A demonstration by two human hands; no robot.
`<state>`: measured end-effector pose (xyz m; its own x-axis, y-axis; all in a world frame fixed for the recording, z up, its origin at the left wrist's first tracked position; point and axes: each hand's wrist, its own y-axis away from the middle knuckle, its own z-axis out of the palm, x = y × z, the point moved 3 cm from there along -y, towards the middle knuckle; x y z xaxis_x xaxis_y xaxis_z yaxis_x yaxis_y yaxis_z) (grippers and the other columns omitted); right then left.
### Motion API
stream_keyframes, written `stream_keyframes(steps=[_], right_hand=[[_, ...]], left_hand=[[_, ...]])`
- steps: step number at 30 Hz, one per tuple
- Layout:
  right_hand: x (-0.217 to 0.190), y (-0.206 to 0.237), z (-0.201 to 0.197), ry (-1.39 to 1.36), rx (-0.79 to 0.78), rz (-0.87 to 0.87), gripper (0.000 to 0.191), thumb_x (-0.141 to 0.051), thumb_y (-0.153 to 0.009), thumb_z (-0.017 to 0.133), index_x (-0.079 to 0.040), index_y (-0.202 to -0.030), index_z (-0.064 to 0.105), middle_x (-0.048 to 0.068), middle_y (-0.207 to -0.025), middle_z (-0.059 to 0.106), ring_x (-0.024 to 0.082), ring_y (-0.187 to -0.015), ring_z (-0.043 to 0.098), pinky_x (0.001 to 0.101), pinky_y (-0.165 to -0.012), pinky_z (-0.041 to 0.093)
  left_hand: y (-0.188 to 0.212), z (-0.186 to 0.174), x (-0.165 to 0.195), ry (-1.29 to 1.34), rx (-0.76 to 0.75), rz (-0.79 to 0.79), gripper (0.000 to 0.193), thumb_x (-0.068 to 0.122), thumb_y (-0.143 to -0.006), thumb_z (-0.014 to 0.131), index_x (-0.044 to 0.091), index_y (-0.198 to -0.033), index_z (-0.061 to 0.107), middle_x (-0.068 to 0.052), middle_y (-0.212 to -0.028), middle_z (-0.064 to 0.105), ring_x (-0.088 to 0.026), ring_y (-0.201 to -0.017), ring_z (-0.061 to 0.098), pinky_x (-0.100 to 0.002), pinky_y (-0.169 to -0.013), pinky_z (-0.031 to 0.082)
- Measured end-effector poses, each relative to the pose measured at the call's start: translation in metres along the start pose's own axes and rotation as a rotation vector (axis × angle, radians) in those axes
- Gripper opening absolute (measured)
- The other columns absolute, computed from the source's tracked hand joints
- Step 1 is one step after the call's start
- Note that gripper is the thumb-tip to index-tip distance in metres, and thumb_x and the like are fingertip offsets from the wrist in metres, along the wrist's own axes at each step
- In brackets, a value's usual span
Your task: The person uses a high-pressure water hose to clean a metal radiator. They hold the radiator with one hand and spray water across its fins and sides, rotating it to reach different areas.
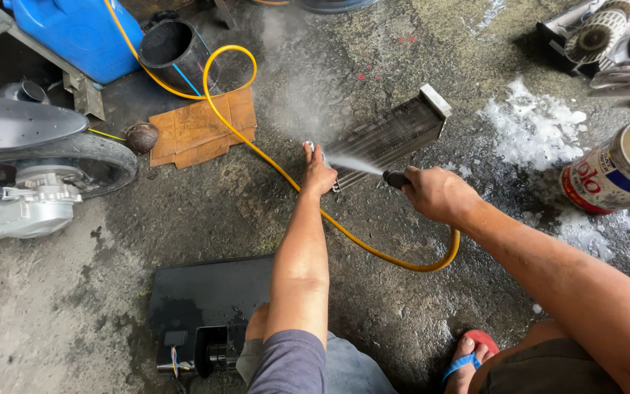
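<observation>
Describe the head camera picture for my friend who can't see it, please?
A person's right hand sprays water from a yellow hose onto a finned metal coil, steadied at its end by the left hand on wet concrete. A blue jug and a scooter wheel sit nearby.

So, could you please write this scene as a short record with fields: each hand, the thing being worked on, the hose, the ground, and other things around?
left hand: left hand grips the near end of the finned metal coil, holding it tilted
right hand: right hand holds a black spray nozzle, spraying water at the coil
hose: yellow hose loops over the ground to the nozzle
ground: wet concrete floor, white foam at right
nearby: blue jerrycan, black bucket, cardboard piece, scooter wheel, black panel, can
</observation>
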<state>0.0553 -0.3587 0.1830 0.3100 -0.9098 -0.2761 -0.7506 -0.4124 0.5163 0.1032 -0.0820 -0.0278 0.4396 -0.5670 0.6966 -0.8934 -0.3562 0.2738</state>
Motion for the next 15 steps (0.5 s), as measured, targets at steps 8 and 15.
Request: stream_keyframes(steps=[8, 15], right_hand=[[0.004, 0.000, -0.004, -0.042, 0.034, 0.005, 0.028, -0.029, -0.107, 0.045, -0.013, -0.122, 0.062, 0.010, -0.076, 0.068, 0.023, -0.062, 0.067, 0.0438, -0.063, 0.060], [0.010, -0.010, 0.009, -0.015, 0.070, -0.092, 0.026, -0.029, -0.104, 0.051, -0.011, -0.115, 0.066, 0.012, -0.078, 0.071, 0.029, -0.071, 0.071, 0.0472, -0.073, 0.059]], left_hand=[[0.002, -0.004, 0.000, 0.016, 0.011, -0.001, 0.093, 0.004, -0.079, 0.060, 0.010, -0.162, 0.019, -0.014, -0.172, -0.009, -0.032, -0.157, 0.016, -0.036, -0.125, 0.026], [0.000, -0.004, -0.005, 0.024, 0.012, 0.007, 0.091, 0.011, -0.083, 0.064, 0.008, -0.161, 0.019, -0.015, -0.172, -0.010, -0.031, -0.157, 0.012, -0.036, -0.124, 0.025]])
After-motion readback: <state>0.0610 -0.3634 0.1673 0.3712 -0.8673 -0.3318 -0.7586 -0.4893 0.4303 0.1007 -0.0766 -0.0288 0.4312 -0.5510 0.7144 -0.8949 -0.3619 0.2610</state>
